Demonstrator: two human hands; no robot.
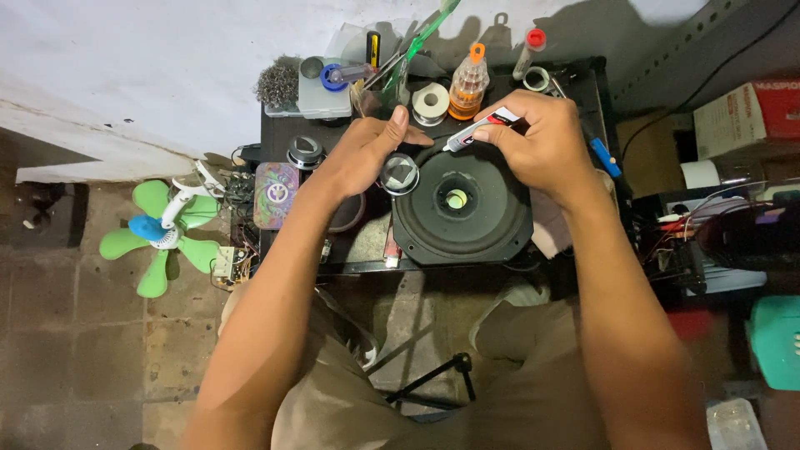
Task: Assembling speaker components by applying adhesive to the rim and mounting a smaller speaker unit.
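Note:
A black round speaker [462, 208] with a pale green centre lies on a small dark work table [279, 137]. My right hand [542, 142] holds a small white and red glue tube [479, 131] over the speaker's far rim, its nozzle pointing left. My left hand [362, 150] rests at the speaker's left edge, thumb stretched toward the tube's tip, fingers curled; I cannot tell whether it grips anything. A small round tin with a clear lid [400, 175] sits just below that hand.
At the table's back stand an orange-capped bottle [468, 83], a tape roll [431, 102], a red-capped tube [529, 50], steel wool [277, 83] and tools. A green fan blade [158, 233] lies on the floor left. Boxes, wires and a teal container [775, 342] crowd the right.

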